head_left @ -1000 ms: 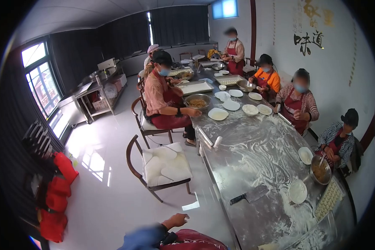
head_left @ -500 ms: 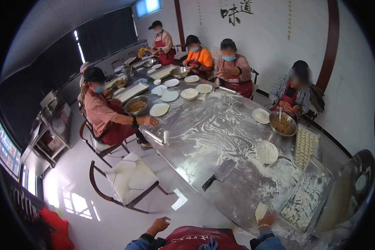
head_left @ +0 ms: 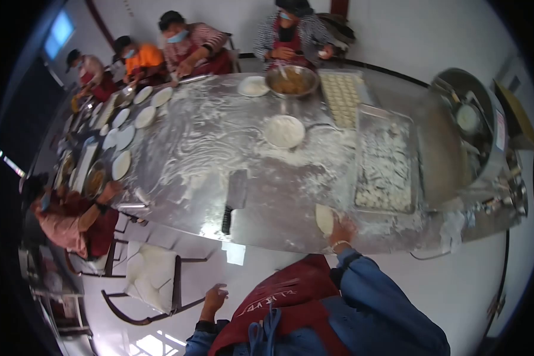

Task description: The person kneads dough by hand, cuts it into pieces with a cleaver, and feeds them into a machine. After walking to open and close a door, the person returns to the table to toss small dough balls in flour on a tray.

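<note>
My right hand [head_left: 342, 230] is at the table's near edge, its fingers blurred, and appears to grip one side of a pale, flat, oval piece of dough [head_left: 324, 219]. My left hand [head_left: 215, 295] hangs off the table beside my red apron [head_left: 279, 291], its fingers loosely bent and apart, holding nothing. A cleaver [head_left: 237, 190] with a black handle lies flat on the metal table, left of the dough. Beyond my right hand is a metal tray [head_left: 416, 178] of small, floured pieces. A bowl of flour [head_left: 285, 132] stands farther in.
A metal bowl of filling [head_left: 292, 81] and a tray of shaped dumplings [head_left: 340, 99] stand at the far side. Large round metal equipment [head_left: 469, 130] is at the right. Several co-workers sit around the floured table [head_left: 190, 148]. A chair [head_left: 153, 276] stands at the left.
My view has swung right and down, so the table has shifted left and up in the picture. My right hand stays by the dough near the tray; my left hand still hangs empty.
</note>
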`<move>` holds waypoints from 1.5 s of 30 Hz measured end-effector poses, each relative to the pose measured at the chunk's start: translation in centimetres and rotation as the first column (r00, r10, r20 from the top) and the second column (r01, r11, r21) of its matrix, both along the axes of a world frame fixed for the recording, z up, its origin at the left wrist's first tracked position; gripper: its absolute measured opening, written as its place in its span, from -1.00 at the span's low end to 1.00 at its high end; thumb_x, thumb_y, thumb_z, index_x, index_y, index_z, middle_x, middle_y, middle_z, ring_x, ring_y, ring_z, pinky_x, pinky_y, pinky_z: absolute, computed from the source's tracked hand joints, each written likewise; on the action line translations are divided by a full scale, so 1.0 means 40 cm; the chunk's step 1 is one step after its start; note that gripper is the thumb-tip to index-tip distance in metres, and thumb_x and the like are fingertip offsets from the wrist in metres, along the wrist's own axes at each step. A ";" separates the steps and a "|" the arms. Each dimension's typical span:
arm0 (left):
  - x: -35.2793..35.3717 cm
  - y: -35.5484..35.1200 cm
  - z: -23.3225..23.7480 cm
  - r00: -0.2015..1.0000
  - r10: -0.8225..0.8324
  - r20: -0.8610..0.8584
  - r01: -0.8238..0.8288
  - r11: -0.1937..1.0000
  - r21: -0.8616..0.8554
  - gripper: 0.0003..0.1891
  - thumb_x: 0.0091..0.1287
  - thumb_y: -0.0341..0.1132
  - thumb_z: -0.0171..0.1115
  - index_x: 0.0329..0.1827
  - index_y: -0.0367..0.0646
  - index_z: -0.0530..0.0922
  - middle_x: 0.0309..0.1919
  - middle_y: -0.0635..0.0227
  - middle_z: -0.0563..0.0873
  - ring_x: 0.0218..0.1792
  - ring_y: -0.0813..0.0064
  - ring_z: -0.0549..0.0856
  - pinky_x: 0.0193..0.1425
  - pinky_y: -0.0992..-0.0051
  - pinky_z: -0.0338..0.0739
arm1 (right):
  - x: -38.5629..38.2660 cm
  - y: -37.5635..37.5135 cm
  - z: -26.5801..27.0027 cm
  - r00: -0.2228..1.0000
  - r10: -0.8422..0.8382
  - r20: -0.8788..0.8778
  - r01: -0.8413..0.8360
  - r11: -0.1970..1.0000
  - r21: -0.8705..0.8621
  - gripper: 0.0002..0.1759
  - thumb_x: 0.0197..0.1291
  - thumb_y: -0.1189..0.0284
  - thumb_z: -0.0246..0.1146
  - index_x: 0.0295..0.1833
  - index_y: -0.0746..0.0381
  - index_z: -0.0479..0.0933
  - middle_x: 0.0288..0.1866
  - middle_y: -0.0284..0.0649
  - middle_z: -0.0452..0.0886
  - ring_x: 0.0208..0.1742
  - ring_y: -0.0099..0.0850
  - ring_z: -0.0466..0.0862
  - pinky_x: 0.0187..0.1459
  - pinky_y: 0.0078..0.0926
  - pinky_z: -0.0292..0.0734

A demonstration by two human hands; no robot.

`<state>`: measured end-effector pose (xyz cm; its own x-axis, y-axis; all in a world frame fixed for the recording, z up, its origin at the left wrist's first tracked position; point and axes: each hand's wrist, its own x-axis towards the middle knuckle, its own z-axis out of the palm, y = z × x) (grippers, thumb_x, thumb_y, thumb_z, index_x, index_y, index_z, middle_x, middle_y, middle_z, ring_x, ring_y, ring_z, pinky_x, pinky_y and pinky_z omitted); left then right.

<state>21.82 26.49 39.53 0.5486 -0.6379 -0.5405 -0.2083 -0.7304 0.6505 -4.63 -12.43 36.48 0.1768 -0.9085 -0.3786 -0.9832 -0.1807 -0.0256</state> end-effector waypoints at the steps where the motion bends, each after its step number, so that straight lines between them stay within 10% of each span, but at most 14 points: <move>1: 0.003 -0.029 0.007 1.000 -0.020 -0.005 0.020 1.000 0.010 -0.73 0.12 -0.41 0.09 -0.10 -0.24 0.50 -0.50 0.17 0.67 -0.43 0.38 0.68 -0.26 0.45 0.54 | -0.002 -0.002 0.016 0.999 -0.044 0.013 0.044 0.998 0.048 -0.03 -0.17 0.05 0.32 0.38 -0.24 -0.04 0.43 -0.20 -0.03 0.42 -0.15 -0.05 0.26 0.12 -0.17; 5: 0.029 -0.166 0.004 0.982 -0.181 0.056 0.179 0.983 0.039 -0.73 0.11 -0.40 0.10 -0.10 -0.22 0.51 -0.50 0.18 0.67 -0.45 0.38 0.68 -0.28 0.45 0.54 | -0.032 -0.030 -0.014 0.985 -0.169 0.040 0.163 0.979 0.124 0.02 -0.19 0.11 0.35 0.40 -0.15 -0.07 0.39 -0.13 0.07 0.42 -0.15 -0.04 0.28 0.03 -0.14; 11: -0.020 -0.464 0.017 0.909 -0.409 0.083 0.410 0.912 0.002 -0.75 0.12 -0.41 0.07 -0.12 -0.20 0.51 -0.55 0.18 0.64 -0.46 0.30 0.67 -0.32 0.40 0.53 | -0.086 -0.117 -0.063 0.954 0.157 0.255 -0.172 0.984 0.037 -0.08 -0.26 0.22 0.40 0.29 0.17 0.16 0.18 0.00 0.36 0.33 -0.06 0.15 0.27 -0.14 0.01; 14: -0.072 -0.664 0.045 0.847 -0.517 0.125 0.524 0.851 -0.030 -0.73 0.14 -0.40 0.08 -0.07 -0.17 0.48 -0.51 0.12 0.63 -0.42 0.19 0.65 -0.31 0.34 0.51 | -0.127 -0.185 0.020 0.812 0.294 0.505 -0.273 0.955 -0.117 -0.25 -0.23 0.32 0.37 0.17 0.24 0.29 0.10 0.00 0.40 0.21 -0.07 0.31 0.20 -0.18 0.16; 16: -0.109 -0.779 0.045 0.831 -0.546 0.110 0.555 0.827 -0.090 -0.74 0.23 -0.38 0.02 -0.03 -0.21 0.45 -0.48 0.22 0.66 -0.38 0.37 0.68 -0.25 0.47 0.53 | -0.183 -0.275 0.033 0.501 0.032 0.865 -0.077 0.997 0.007 -0.30 -0.19 0.37 0.37 0.16 0.23 0.30 0.03 -0.05 0.44 0.08 -0.17 0.43 0.09 -0.31 0.33; 23: -0.332 -1.105 0.103 0.788 -0.599 -0.143 0.530 0.778 -0.338 -0.71 0.18 -0.40 0.07 -0.02 -0.23 0.44 -0.29 0.06 0.63 -0.20 0.15 0.63 -0.12 0.37 0.49 | -0.517 -0.525 -0.109 0.806 -0.526 0.270 0.562 0.824 -0.071 -0.03 -0.16 -0.04 0.30 0.35 0.11 0.08 0.31 0.07 0.08 0.30 0.05 0.11 0.26 -0.04 0.04; 24: -0.362 -1.130 0.116 0.785 -0.601 -0.149 0.533 0.778 -0.333 -0.71 0.18 -0.40 0.07 -0.02 -0.23 0.44 -0.29 0.06 0.63 -0.20 0.15 0.63 -0.12 0.37 0.49 | -0.487 -0.498 -0.172 0.900 -0.376 0.220 0.425 0.871 -0.248 -0.03 -0.19 -0.12 0.26 0.34 0.04 0.10 0.35 0.10 0.01 0.32 0.08 0.08 0.26 0.11 -0.10; 27: -0.421 -1.174 0.130 0.719 -0.693 -0.050 0.646 0.693 -0.320 -0.71 0.18 -0.38 0.07 -0.03 -0.26 0.45 -0.24 0.05 0.62 -0.16 0.13 0.60 -0.07 0.35 0.47 | -0.263 -0.438 0.001 0.988 -0.049 0.144 0.041 0.998 0.056 -0.16 -0.13 -0.08 0.22 0.33 -0.16 0.14 0.36 0.02 0.05 0.36 0.00 0.05 0.18 0.33 -0.15; 32: -0.415 -1.158 0.110 0.590 -0.807 -0.002 0.781 0.572 -0.249 -0.72 0.18 -0.48 0.04 -0.02 -0.25 0.46 -0.10 0.07 0.58 -0.07 0.16 0.58 0.00 0.41 0.46 | -0.332 -0.487 -0.034 0.920 0.390 0.026 -0.373 0.896 -0.240 -0.43 0.05 0.07 0.11 0.24 -0.27 0.26 0.39 -0.31 0.08 0.37 -0.07 0.05 0.19 0.31 -0.09; 35: -0.374 -1.139 0.101 0.652 -0.757 -0.044 0.732 0.643 -0.225 -0.71 0.19 -0.50 0.02 -0.01 -0.24 0.45 -0.18 0.10 0.62 -0.13 0.26 0.62 -0.06 0.44 0.49 | -0.440 -0.606 -0.069 0.992 0.113 -0.052 -0.123 0.941 -0.315 -0.41 0.06 0.15 0.11 0.27 -0.23 0.23 0.42 -0.26 0.00 0.40 -0.11 -0.01 0.18 0.27 -0.04; 37: -0.353 -1.122 0.087 0.721 -0.685 -0.108 0.669 0.728 -0.149 -0.71 0.20 -0.51 0.01 0.00 -0.24 0.44 -0.22 0.12 0.64 -0.17 0.31 0.64 -0.10 0.45 0.51 | -0.457 -0.639 -0.076 0.860 -0.298 0.414 0.430 0.860 -0.275 -0.38 0.08 0.13 0.10 0.31 -0.20 0.17 0.43 -0.15 -0.07 0.40 -0.05 -0.05 0.17 0.31 -0.07; 39: -0.346 -1.122 0.071 0.781 -0.605 -0.153 0.601 0.795 -0.080 -0.70 0.14 -0.46 0.09 -0.03 -0.16 0.47 -0.22 0.11 0.63 -0.15 0.17 0.62 -0.09 0.38 0.50 | -0.377 -0.588 -0.069 0.933 -0.162 0.320 0.232 0.953 -0.196 -0.36 0.09 0.11 0.09 0.32 -0.17 0.15 0.44 -0.14 -0.12 0.42 -0.03 -0.11 0.17 0.34 -0.09; 42: -0.345 -1.128 0.039 0.629 -0.777 0.031 0.771 0.618 -0.154 -0.75 0.16 -0.44 0.07 -0.08 -0.19 0.50 -0.18 0.12 0.61 -0.13 0.16 0.60 -0.08 0.37 0.50 | -0.311 -0.500 -0.029 0.933 0.330 0.141 -0.323 0.944 -0.067 -0.40 0.02 0.13 0.14 0.25 -0.12 0.28 0.44 -0.27 -0.09 0.42 -0.08 -0.08 0.15 0.41 -0.10; 45: -0.326 -1.155 -0.012 0.336 -0.869 0.363 0.915 0.210 -0.344 -0.79 0.18 -0.41 0.05 -0.14 -0.26 0.51 -0.16 0.13 0.60 -0.12 0.17 0.59 -0.05 0.38 0.49 | -0.346 -0.432 -0.001 0.973 -0.097 0.210 0.145 0.962 -0.229 -0.42 0.02 0.26 0.14 0.24 -0.09 0.29 0.40 -0.25 0.01 0.38 -0.09 0.02 0.19 0.24 -0.03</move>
